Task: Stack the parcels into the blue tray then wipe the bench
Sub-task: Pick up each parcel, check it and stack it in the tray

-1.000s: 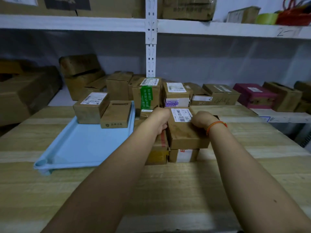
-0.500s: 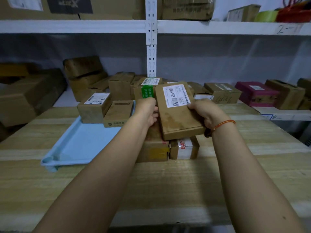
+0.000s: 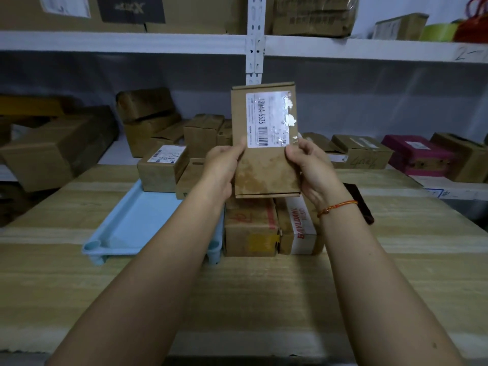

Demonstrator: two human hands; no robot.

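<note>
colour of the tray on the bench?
Light blue tray, clearest in the head view.

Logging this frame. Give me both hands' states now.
Left hand: holding the parcel.
Right hand: holding the same parcel.

Dim storeroom: white metal shelving, wooden bench, grey wall.

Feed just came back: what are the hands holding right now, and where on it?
A flat labelled parcel, raised upright: left hand pinches its left edge, right hand its right edge, both on the lower half.
</note>
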